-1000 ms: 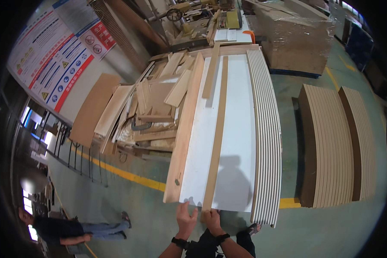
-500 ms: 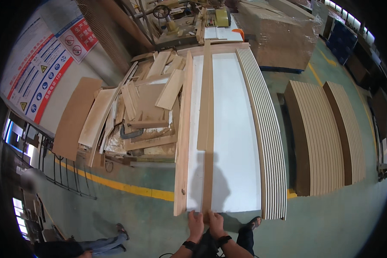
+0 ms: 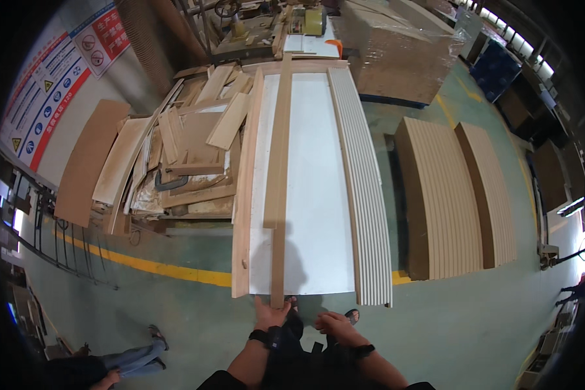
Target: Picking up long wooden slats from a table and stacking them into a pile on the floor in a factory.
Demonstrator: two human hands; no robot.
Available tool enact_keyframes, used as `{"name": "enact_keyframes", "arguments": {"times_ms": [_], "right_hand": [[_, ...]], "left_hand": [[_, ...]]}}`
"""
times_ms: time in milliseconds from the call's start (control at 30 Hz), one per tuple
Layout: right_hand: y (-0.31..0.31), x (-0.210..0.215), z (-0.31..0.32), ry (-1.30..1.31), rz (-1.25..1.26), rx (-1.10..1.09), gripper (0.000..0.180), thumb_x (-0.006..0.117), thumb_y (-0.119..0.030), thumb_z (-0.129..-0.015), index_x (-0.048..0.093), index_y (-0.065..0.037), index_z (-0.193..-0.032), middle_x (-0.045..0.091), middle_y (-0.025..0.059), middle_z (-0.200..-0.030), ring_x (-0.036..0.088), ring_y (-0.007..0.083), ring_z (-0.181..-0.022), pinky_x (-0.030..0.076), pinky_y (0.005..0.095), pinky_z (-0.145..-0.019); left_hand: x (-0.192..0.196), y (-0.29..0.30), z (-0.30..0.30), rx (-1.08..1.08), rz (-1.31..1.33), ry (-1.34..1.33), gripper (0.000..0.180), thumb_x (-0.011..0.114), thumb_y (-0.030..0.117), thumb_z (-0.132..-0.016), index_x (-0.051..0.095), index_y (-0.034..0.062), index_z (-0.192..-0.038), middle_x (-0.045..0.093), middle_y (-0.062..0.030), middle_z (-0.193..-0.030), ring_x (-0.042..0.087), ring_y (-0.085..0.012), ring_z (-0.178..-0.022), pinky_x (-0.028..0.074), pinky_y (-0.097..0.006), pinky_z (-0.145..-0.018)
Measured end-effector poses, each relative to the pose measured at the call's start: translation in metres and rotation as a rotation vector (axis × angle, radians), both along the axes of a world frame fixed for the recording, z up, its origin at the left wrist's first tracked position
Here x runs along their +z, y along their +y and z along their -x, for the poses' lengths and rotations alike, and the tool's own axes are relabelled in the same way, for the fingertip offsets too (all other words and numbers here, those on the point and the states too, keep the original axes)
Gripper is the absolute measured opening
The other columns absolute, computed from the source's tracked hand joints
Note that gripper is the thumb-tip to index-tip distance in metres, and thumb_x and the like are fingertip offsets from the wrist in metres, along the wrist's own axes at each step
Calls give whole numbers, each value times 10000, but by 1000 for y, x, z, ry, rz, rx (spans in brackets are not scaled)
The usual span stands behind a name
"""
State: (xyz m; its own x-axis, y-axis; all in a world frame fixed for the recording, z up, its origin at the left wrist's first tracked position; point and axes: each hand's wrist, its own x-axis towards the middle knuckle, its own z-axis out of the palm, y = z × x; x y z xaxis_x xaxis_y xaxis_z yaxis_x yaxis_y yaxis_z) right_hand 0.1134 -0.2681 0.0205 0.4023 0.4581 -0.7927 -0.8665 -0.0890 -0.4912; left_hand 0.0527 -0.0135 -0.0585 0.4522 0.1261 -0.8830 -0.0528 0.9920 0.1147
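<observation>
A long narrow brown board strip lies lengthwise over a white panel, overlapping a second, shorter strip. At its near end my left hand grips the long strip, thumb to the right and fingers to the left. My right hand is off the strip, in front of the panel's near edge. Its fingers are curled together and nothing shows in them. Along the panel's left side runs a pale wooden rail. A stack of thin white-edged strips lines the right side.
Wood offcuts and a dark clamp crowd a bench at left. Grooved brown stacks stand on the floor at right, behind them a wrapped carton pile. A machine is at the back. Another person's legs show at lower left.
My right hand has let go of the strip's end and moved right. My left hand has shifted onto that end. The whole view has swung, so the scene sits farther left.
</observation>
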Motion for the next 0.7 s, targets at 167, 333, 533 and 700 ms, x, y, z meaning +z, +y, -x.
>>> {"name": "enact_keyframes", "arguments": {"times_ms": [167, 333, 533, 700], "right_hand": [[-98, 65, -43, -409, 7, -34, 320, 577, -206, -992, 597, 12, -1225, 678, 69, -1027, 648, 150, -909, 534, 310, -812], [-169, 19, -54, -723, 455, -480, 451, 505, -366, -1010, 528, -39, -1320, 596, 112, -1216, 556, 247, -1122, 433, 420, -972], [-160, -72, -38, 334, -176, -1100, 792, 334, -648, -962, 209, -127, -1545, 243, 117, -1599, 230, 342, -1461, 204, 554, -1161], [-116, -58, -79, 296, -239, -1403, 683, 312, -591, -998, 305, -128, -1501, 413, 103, -1497, 406, 307, -1366, 287, 534, -1140]], "left_hand": [[11, -31, 8, -247, -84, 225, 809, 456, 656, -931, 403, -18, -1374, 468, -196, -1305, 506, -344, -1167, 402, -477, -1054], [43, -117, -61, -854, -618, -167, 371, 455, 364, -1016, 595, 24, -1058, 628, -132, -1030, 598, -286, -974, 487, -412, -806], [48, -212, -174, -802, -878, -102, 439, 392, 374, -1031, 567, -28, -1036, 604, -197, -982, 574, -298, -969, 419, -431, -864], [49, -229, -200, -768, -972, -8, 470, 436, 431, -1012, 570, -15, -948, 562, -72, -824, 535, -178, -763, 434, -378, -713]]}}
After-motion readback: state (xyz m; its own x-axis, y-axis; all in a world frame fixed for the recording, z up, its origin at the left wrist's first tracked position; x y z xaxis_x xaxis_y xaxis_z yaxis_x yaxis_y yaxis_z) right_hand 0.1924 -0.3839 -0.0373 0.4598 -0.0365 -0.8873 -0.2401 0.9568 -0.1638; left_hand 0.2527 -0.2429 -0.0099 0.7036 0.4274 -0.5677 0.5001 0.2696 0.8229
